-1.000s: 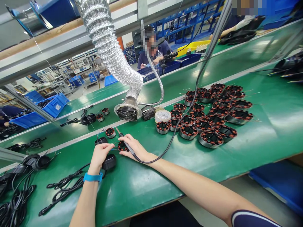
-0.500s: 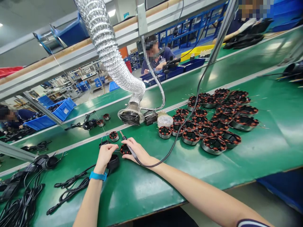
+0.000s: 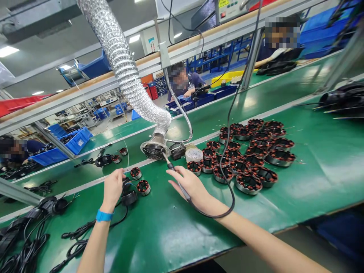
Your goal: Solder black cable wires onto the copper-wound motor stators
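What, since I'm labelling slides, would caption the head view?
A right hand holds a soldering iron near a ducted fume hood, with wound stators clustered on a green workbench.

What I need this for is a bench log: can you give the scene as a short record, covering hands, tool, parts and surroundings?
left hand: fingers pinched above a black housing; anything held is unclear
right hand: holds a pen-like tool
tool cable: black, looping over the right forearm
near left hand: two wound rings
ring group: many, right side
surface: green bench
overhead: silver duct
background: three people
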{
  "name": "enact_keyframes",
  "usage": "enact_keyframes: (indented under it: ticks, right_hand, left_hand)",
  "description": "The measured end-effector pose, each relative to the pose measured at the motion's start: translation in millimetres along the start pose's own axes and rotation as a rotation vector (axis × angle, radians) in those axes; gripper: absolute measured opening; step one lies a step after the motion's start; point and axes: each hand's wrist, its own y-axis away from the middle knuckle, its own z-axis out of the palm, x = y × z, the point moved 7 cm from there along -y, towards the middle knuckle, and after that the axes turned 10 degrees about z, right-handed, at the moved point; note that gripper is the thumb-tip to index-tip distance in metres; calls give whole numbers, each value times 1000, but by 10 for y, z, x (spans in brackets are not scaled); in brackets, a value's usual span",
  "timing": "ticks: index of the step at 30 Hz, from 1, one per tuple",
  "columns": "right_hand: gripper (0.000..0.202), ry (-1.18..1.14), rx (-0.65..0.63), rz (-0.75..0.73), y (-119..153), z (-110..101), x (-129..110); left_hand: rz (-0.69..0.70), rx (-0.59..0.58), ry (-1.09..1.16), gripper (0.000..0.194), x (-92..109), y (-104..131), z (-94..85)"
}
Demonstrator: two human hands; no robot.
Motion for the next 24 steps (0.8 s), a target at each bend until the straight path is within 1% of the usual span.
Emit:
enact_keyframes:
  ticks: [2, 3, 4, 6, 9, 11, 13, 15, 17, 19, 21, 24]
  right_hand:
    - [32, 55, 81, 47, 104, -93, 240]
    - [33, 81, 128, 75, 156, -135, 354]
    - [34, 108, 173, 104, 205, -175, 457]
    - [34, 159, 241, 155, 284, -243, 623]
    - [36, 215, 276, 202, 332, -300, 764]
    - [39, 222, 263, 216, 324, -306, 812]
    - [42, 210, 232, 222, 304, -290, 841]
    - [44, 205, 196, 225, 288, -262, 857]
    - [45, 213, 165, 234, 283, -237, 873]
    - [45, 214, 151, 238, 288, -225, 890]
    - [45, 207, 167, 230, 298, -236, 907]
    - [48, 211, 222, 204, 309, -260, 953]
  left_hand:
    - [145, -232, -6, 40, 259, 3, 218]
    - [203, -334, -53, 36, 367, 18, 331]
    - [253, -409, -123, 34, 458, 32, 430]
    - [322, -498, -284, 33, 583, 50, 580]
    - [375, -567, -468, 39, 669, 56, 708]
    - [385, -585, -539, 51, 668, 40, 739]
    - [355, -631, -578, 68, 595, 15, 762]
    - [287, -710, -584, 85, 460, -13, 794]
    - [248, -783, -536, 95, 344, -42, 834]
    - [249, -820, -464, 96, 297, -72, 868]
    - [263, -818, -416, 89, 314, -99, 883]
    - [268, -727, -416, 68, 394, -147, 857]
